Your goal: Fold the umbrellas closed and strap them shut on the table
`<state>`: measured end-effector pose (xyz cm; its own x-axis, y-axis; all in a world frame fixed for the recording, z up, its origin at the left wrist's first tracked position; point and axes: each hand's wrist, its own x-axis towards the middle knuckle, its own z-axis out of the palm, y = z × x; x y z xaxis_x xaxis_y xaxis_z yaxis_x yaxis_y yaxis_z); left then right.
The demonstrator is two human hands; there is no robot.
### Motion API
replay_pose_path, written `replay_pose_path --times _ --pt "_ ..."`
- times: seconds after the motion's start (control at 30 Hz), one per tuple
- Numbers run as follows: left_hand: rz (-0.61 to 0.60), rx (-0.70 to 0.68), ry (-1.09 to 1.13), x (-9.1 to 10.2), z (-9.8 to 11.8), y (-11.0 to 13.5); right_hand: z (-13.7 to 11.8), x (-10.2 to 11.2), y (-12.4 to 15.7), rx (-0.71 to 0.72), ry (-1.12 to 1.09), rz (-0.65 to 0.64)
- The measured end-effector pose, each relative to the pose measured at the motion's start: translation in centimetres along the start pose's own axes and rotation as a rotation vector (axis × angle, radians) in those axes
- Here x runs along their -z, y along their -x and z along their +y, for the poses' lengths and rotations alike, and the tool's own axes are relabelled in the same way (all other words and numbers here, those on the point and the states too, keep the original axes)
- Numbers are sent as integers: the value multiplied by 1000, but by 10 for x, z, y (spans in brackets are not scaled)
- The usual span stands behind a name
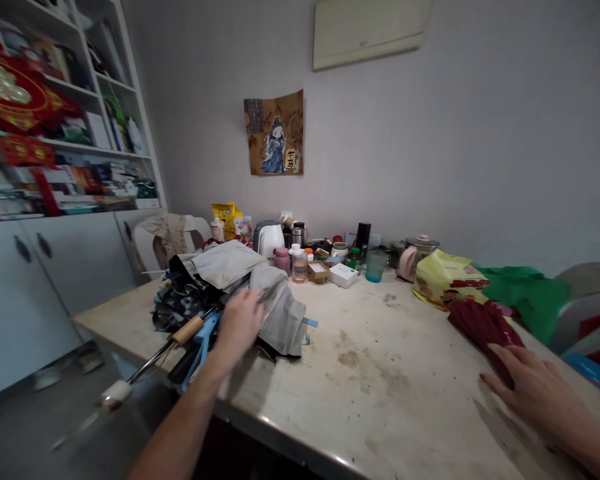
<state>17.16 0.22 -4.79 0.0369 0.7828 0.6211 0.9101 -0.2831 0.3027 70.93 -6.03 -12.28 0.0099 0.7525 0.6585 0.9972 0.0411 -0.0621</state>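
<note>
My left hand (240, 323) lies on a pile of umbrellas at the left of the table, its fingers stretched over the grey fabric (280, 310). Beside it is a black patterned umbrella (180, 303). A wooden handle (188, 331) and a light blue handle (207, 337) stick out of the pile toward me. One metal shaft with a pale end (116, 395) juts past the table edge. At the right, my right hand (540, 393) closes around the near end of a folded dark red umbrella (485, 327), thumb on one side and fingers on top.
Along the back of the stained table (360, 413) stand a kettle (271, 238), a pink bottle (282, 259), small boxes (343, 275), a blue cup (375, 265) and a glass pot (423, 250). A yellow bag (447, 277) sits behind the red umbrella. Chairs flank the table.
</note>
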Motion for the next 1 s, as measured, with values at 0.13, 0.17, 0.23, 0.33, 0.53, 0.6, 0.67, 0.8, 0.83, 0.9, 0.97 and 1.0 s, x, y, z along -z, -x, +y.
replay_pose_path --times 0.13,0.17,0.23,0.33,0.53,0.6,0.67,0.8,0.83,0.9,0.97,1.0 --pt "-44 301 -492 25 -88 22 -39 -4 -11 62 -75 -96" --pt "-137 335 -474 29 -99 26 -50 -5 -15 63 -110 -121" --pt "-257 353 -428 36 -107 27 -72 -4 -21 71 -166 -175" --pt "-221 308 -357 45 -97 17 -101 2 -28 96 -223 -231" --pt "11 487 595 52 -25 -12 -149 31 -27 64 -557 -257" --pt "17 514 1009 50 15 -20 -167 45 -29 48 -706 -275" --pt "-71 489 1354 44 60 -29 -185 60 -35 28 -853 -252" --pt "-111 385 1680 22 145 -43 -205 87 -57 -102 -1180 -79" --pt "-112 359 1707 14 163 -45 -205 90 -63 -129 -1227 -49" --pt "-113 336 1726 -5 192 -47 -202 92 -74 -183 -1292 -33" --pt "-135 322 1741 -25 215 -46 -195 86 -84 -242 -1371 -95" --pt "-144 320 1744 -35 223 -45 -191 81 -88 -268 -1425 -148"
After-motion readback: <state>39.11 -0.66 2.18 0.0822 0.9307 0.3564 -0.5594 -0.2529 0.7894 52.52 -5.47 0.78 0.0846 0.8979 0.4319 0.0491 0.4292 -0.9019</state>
